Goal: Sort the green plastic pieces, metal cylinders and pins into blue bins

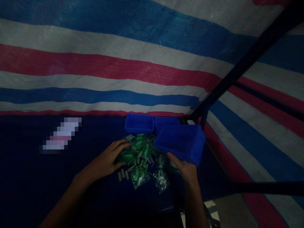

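Observation:
My right hand [186, 169] grips a blue plastic bin [180, 141], its thumb over the near rim and the bin tilted above the table. The inside of the bin looks dark, and I make out nothing in it. My left hand [112, 158] rests at the left side of a pile of small clear and green plastic bags [140, 147], fingers apart and touching the pile's edge. Small pale cylindrical pieces [123, 174] lie loose by that hand. Nearer to me are a clear bag with pale parts [161, 180] and another bag with green pieces [139, 177].
Two more blue bins, one on the left [139, 123] and one on the right [166, 122], stand behind the pile. A blurred pale sheet [62, 133] lies on the dark blue table [47, 177]. Striped tarpaulin [106, 66] walls the back and right, with a dark metal frame [228, 79].

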The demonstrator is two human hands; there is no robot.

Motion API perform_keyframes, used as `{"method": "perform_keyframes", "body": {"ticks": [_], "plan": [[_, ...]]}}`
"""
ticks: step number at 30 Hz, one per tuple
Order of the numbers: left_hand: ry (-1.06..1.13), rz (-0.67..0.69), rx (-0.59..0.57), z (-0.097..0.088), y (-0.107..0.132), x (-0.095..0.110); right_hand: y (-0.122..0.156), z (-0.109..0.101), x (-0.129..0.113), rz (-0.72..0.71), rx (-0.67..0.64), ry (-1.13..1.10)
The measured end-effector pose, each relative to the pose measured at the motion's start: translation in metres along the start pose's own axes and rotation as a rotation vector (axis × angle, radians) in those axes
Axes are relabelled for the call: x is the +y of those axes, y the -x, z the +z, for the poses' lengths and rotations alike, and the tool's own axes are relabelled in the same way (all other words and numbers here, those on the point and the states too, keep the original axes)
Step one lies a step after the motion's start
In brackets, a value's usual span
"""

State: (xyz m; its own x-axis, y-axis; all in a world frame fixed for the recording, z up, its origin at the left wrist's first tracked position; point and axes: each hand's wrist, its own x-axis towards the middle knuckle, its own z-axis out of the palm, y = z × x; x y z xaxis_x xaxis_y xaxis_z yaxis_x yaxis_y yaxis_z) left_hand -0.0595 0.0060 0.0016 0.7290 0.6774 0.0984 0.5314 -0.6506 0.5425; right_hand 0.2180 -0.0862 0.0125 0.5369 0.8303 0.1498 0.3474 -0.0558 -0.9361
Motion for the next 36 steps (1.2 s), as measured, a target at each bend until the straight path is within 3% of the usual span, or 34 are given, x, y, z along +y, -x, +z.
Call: {"method": "perform_keyframes", "body": {"ticks": [3, 5, 9, 12, 15, 18, 20, 23, 26, 28, 31, 34, 36], "plan": [[0.025, -0.051, -0.041, -0.009, 0.012, -0.003, 0.004, 0.005, 0.016, 0.041, 0.051, -0.137], [0.046, -0.08, -0.034, -0.015, 0.019, 0.001, 0.006, 0.008, 0.021, 0.018, 0.004, -0.203], [0.116, -0.028, 0.084, -0.025, 0.015, 0.027, 0.017, 0.026, 0.013, -0.021, -0.28, -0.217], [0.122, 0.082, 0.08, -0.037, 0.003, 0.046, 0.027, 0.047, -0.007, -0.073, -0.515, -0.205], [0.052, 0.119, 0.042, -0.052, -0.003, 0.049, 0.031, 0.062, -0.03, -0.154, -0.582, -0.239], [-0.068, 0.046, 0.076, -0.07, 0.001, 0.029, 0.027, 0.064, -0.045, -0.303, -0.58, -0.109], [-0.184, -0.079, 0.158, -0.082, 0.005, 0.005, 0.023, 0.056, -0.046, -0.406, -0.517, 0.03], [-0.282, -0.176, 0.243, -0.098, 0.005, -0.037, 0.021, 0.034, -0.034, -0.46, -0.299, 0.187], [-0.319, -0.209, 0.232, -0.103, -0.004, -0.068, 0.022, 0.008, -0.014, -0.449, -0.051, 0.324], [-0.305, -0.214, 0.203, -0.1, -0.014, -0.078, 0.022, -0.003, 0.0, -0.427, 0.025, 0.426], [-0.233, -0.158, 0.106, -0.093, -0.03, -0.081, 0.013, -0.004, 0.011, -0.444, -0.029, 0.51], [-0.216, -0.128, 0.042, -0.091, -0.041, -0.082, -0.01, 0.012, 0.009, -0.521, -0.083, 0.519], [-0.243, -0.117, 0.017, -0.093, -0.044, -0.084, -0.033, 0.03, 0.002, -0.576, -0.052, 0.542]]}}
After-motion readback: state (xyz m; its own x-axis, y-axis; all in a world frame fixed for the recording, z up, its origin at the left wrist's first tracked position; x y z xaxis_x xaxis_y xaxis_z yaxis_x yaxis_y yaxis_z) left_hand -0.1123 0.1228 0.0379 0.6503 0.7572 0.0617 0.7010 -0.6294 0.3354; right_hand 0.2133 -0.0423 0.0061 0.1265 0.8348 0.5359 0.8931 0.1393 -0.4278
